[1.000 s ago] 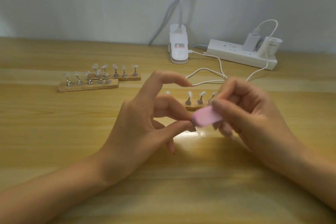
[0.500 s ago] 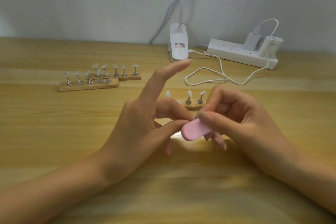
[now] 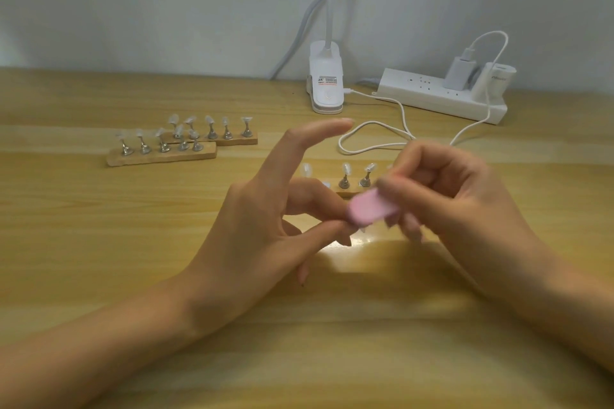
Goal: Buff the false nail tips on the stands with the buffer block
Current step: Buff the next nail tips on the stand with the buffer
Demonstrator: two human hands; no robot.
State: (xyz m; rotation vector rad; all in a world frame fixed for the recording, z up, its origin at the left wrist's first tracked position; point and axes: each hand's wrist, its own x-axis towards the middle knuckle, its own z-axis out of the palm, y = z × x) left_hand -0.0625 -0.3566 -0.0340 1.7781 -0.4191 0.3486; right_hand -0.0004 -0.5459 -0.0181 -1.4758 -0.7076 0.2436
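Note:
My right hand [image 3: 458,209] grips a pink buffer block [image 3: 368,209], blurred with motion, and holds it against something small pinched between the thumb and middle finger of my left hand [image 3: 252,242]. A whitish nail tip [image 3: 363,228] peeks out just under the block; the rest of it is hidden. My left index finger sticks out straight. Right behind my hands a wooden base [image 3: 345,191] carries metal stands with clear nail tips [image 3: 345,169], partly covered by my fingers.
Two more wooden bases with tipped stands lie at the left, a nearer one [image 3: 159,158] and a farther one [image 3: 232,141]. A white clip lamp [image 3: 327,86], a power strip [image 3: 432,100] and a looping white cable [image 3: 372,139] sit at the back by the wall.
My right hand has slid the buffer block back and forth over the pinched tip. My left index finger went from curled to straight. The left hand stays in place.

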